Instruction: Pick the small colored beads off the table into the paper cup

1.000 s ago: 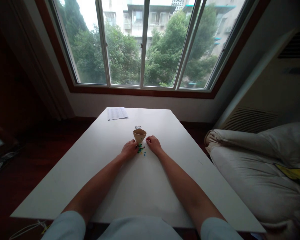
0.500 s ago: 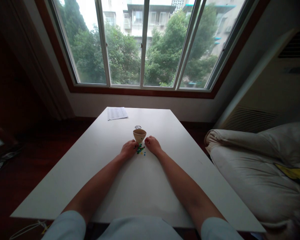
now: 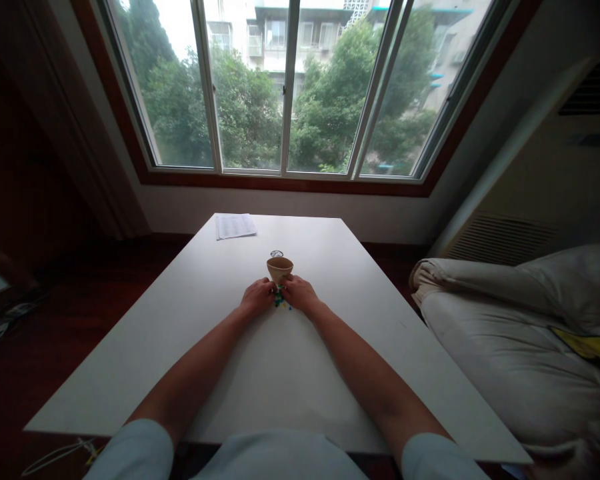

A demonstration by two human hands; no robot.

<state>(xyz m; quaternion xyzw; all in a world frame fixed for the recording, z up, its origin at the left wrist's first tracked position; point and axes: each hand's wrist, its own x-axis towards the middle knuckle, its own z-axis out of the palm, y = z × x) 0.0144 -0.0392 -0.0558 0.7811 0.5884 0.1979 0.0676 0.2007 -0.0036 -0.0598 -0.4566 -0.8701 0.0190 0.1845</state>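
A tan bowl (image 3: 280, 267) with a narrow base stands on the white table (image 3: 220, 400). Just in front of it lies a small heap of green, blue and yellow pieces (image 3: 280, 300), too small to name. At the heap's left edge is my left hand (image 3: 259, 295), its fingers curled together; what they pinch, if anything, is too small to make out. My right hand (image 3: 300, 292) lies over the right side of the heap near the bowl's base, fingers bent in and partly covering the pieces. Whether it holds one is hidden.
Behind the bowl sits a small dark-rimmed ring-like thing (image 3: 277, 254). Printed sheets of paper (image 3: 235, 226) lie at the table's far left. A cushioned beige sofa (image 3: 500, 333) stands to the right, and a wide window (image 3: 285, 100) is beyond the table.
My right hand has moved left from beside the bowl onto the coloured pieces, close to my left hand. My left hand has stayed nearly in place.
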